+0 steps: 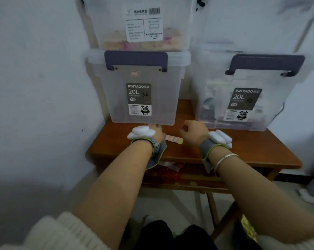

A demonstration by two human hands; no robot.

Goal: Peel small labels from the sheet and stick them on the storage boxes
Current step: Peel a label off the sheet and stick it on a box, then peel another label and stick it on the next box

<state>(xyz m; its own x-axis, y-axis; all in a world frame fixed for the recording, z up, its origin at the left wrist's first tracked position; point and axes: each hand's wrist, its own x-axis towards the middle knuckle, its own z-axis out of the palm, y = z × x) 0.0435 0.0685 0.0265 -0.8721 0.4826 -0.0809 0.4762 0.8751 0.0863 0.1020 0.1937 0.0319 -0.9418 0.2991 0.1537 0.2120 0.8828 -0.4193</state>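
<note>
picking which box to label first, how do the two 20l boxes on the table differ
The left box has another box stacked on its lid; the right box carries none. The left box's dark label shows handwritten marks like "32"; the right's scribble is unreadable. Both are clear, with purple handles.

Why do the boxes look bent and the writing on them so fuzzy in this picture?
Head view: the wide-angle lens bows the edges, so the right storage box leans outward. Light is dim and bluish, the image soft: small print on the top box label is unreadable, though "20L" on the left storage box reads. No strong glare; the near sleeve is blurred.
</note>
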